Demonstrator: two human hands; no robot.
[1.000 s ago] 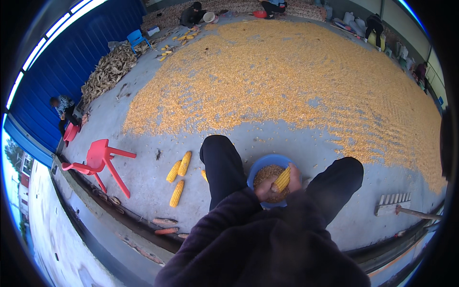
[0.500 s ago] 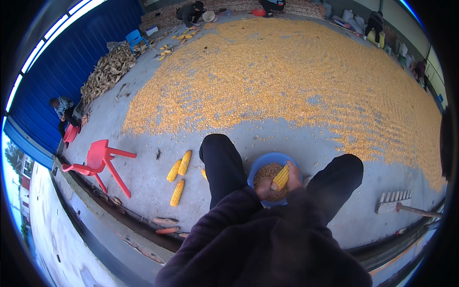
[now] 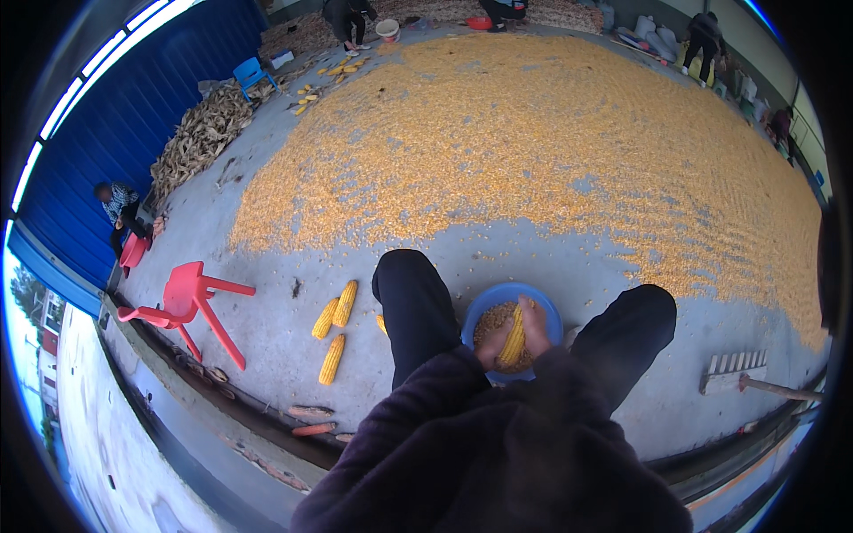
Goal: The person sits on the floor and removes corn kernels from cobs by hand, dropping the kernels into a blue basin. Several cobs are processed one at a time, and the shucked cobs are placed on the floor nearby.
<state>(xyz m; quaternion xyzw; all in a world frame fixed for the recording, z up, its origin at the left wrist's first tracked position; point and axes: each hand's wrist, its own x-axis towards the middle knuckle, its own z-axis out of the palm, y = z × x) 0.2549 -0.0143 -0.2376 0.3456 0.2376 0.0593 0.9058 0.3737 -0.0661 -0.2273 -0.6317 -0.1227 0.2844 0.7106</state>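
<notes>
Here, both hands meet low centre of the frame over a blue bowl (image 3: 484, 306) that sits on the concrete between the person's 2 dark-trousered knees. The left hand (image 3: 490, 349) wraps the lower end of a yellow corn cob (image 3: 513, 337), fingers closed around it; the right hand (image 3: 536, 327) is closed over the cob's upper side, thumb pressing on the rows. The cob is tilted, held just above the loose kernels that partly fill the bowl.

Left of the left knee, 3 whole cobs (image 3: 336, 329) lie on the floor, near each other and well apart from the bowl. A red plastic chair (image 3: 191, 302) lies tipped over at the left edge. A wide sheet of spread kernels (image 3: 533, 151) covers the upper half of the frame. A wooden rake (image 3: 746, 373) lies lower right. Other people crouch at upper left and along the top rim.

Risk, as a judgement: the bowl is small and the cob overhangs its near rim, so hard thumb pressure could flick kernels onto the floor; a knee shift could tip the bowl.
</notes>
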